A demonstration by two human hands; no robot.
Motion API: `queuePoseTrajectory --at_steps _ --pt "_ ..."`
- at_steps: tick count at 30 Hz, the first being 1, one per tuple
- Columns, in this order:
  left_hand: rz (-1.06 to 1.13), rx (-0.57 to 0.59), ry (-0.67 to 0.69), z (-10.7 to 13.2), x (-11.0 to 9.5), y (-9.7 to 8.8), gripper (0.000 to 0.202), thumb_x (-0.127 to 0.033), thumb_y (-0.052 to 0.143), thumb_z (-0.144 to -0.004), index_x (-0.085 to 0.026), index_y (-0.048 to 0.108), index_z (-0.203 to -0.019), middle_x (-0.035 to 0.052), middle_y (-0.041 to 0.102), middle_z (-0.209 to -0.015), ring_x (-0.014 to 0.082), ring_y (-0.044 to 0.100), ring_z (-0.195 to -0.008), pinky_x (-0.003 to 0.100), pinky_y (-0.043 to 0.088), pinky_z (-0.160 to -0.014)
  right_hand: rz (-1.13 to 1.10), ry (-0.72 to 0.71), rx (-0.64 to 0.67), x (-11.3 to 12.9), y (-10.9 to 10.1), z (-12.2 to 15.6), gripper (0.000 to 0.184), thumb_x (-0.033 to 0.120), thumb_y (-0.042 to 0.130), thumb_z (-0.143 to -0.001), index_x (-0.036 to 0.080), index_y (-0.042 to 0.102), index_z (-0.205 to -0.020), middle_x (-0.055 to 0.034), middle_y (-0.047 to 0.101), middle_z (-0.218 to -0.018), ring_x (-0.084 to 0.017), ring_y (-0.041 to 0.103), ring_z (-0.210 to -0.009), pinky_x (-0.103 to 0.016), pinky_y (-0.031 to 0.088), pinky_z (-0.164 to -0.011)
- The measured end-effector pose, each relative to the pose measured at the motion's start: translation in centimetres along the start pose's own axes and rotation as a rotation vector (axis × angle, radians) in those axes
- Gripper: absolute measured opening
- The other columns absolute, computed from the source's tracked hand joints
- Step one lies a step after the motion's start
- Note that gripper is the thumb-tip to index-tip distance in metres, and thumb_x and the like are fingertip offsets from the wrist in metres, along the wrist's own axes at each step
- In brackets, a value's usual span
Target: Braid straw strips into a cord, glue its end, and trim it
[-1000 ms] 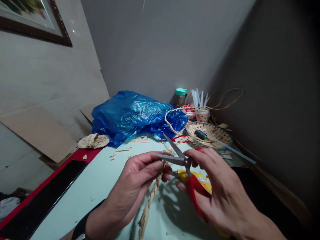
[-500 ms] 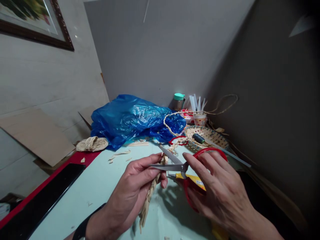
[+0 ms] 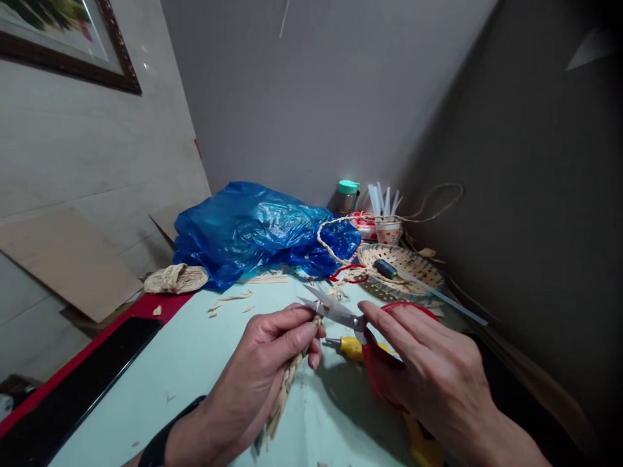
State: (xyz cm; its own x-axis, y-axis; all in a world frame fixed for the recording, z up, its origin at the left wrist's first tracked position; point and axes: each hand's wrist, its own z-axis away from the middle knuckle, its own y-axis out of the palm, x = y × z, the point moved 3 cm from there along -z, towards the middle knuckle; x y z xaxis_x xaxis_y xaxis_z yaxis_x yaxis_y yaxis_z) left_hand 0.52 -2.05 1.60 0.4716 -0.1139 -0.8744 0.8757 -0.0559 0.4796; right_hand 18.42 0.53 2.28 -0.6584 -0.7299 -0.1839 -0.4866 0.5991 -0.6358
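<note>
My left hand point(image 3: 272, 357) pinches a braided straw cord point(image 3: 288, 383) between thumb and fingers. Its loose, frayed end hangs down below the hand. My right hand point(image 3: 433, 370) grips red-handled scissors point(image 3: 343, 316), fingers through the loops. The blades lie slightly apart around the cord, just above my left fingertips; whether they have cut into it I cannot tell. Beyond the blades, more braid point(image 3: 353, 275) runs toward the basket and loops up in the air. Beneath the scissors lies a yellow-handled tool point(image 3: 351, 347) with a metal tip, partly hidden by my right hand.
Behind my hands lie a blue plastic bag point(image 3: 263, 227) and a woven basket point(image 3: 413, 263) with a dark thread spool point(image 3: 385, 268). A cup of white sticks point(image 3: 388, 231) and a green-lidded jar point(image 3: 347, 194) stand behind. A straw slipper point(image 3: 176, 279) and a black slab point(image 3: 107, 370) are left.
The scissor blades have closed from wide apart to nearly together around the cord. My right fingers have drawn in, and the blades point farther up and away.
</note>
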Motion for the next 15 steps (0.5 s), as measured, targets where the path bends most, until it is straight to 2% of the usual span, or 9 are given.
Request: queuePoseTrajectory --at_steps 3,6,8,10,13,15 --pt "0.025 -0.006 -0.011 -0.1 0.1 -0.2 0.01 -0.015 0.071 -0.08 -0.014 0.078 -0.086 0.003 0.061 -0.075 0.0076 0.052 -0.066 0.017 0.044 -0.063 -0.036 0.028 -0.008 -0.1 0.1 0.1 0.025 0.009 0.051 -0.09 0.014 0.06 -0.113 -0.005 0.067 -0.076 -0.015 0.062 -0.062 -0.026 0.046 -0.057" --pt "0.053 -0.015 -0.037 0.0 0.3 -0.3 0.017 -0.015 0.071 -0.08 -0.015 0.078 -0.095 0.0035 0.064 -0.078 0.0073 0.053 -0.066 0.017 0.044 -0.065 -0.248 0.154 0.047 -0.3 0.5 0.1 0.023 0.012 0.051 -0.089 0.016 0.06 -0.109 -0.003 0.066 -0.075 -0.014 0.061 -0.061 -0.024 0.046 -0.056" --pt "0.066 -0.027 -0.047 0.1 0.4 -0.4 0.02 -0.016 0.072 -0.078 -0.015 0.077 -0.098 0.0038 0.065 -0.079 0.0069 0.052 -0.065 0.017 0.043 -0.064 -0.452 0.335 0.093 -0.6 0.8 0.0 0.017 0.018 0.054 -0.089 0.018 0.061 -0.105 -0.0007 0.063 -0.072 -0.012 0.056 -0.057 -0.022 0.045 -0.053" --pt "0.062 -0.041 -0.06 0.1 0.5 -0.5 0.018 -0.018 0.072 -0.079 -0.015 0.077 -0.096 0.0036 0.065 -0.078 0.0065 0.051 -0.062 0.017 0.041 -0.06 -0.664 0.579 0.124 -0.9 1.2 -0.1 0.014 0.029 0.057 -0.089 0.019 0.061 -0.098 0.0012 0.06 -0.067 -0.011 0.053 -0.053 -0.021 0.043 -0.049" --pt "0.032 -0.025 -0.093 0.1 0.6 -0.5 0.014 -0.024 0.072 -0.08 -0.013 0.077 -0.087 0.0025 0.063 -0.072 0.006 0.047 -0.059 0.017 0.037 -0.057 -0.989 0.917 0.163 -0.9 1.8 -0.1 0.027 0.045 0.064 -0.084 0.019 0.06 -0.093 0.0011 0.059 -0.065 -0.013 0.054 -0.054 -0.022 0.044 -0.047" --pt "-0.007 -0.014 -0.128 0.2 0.8 -0.4 0.014 -0.025 0.074 -0.078 -0.014 0.076 -0.085 0.0022 0.063 -0.069 0.0064 0.047 -0.058 0.017 0.036 -0.057 -1.196 1.086 0.174 -0.7 2.1 0.0 0.036 0.048 0.07 -0.078 0.02 0.058 -0.097 0.0004 0.062 -0.069 -0.013 0.055 -0.053 -0.022 0.044 -0.047"
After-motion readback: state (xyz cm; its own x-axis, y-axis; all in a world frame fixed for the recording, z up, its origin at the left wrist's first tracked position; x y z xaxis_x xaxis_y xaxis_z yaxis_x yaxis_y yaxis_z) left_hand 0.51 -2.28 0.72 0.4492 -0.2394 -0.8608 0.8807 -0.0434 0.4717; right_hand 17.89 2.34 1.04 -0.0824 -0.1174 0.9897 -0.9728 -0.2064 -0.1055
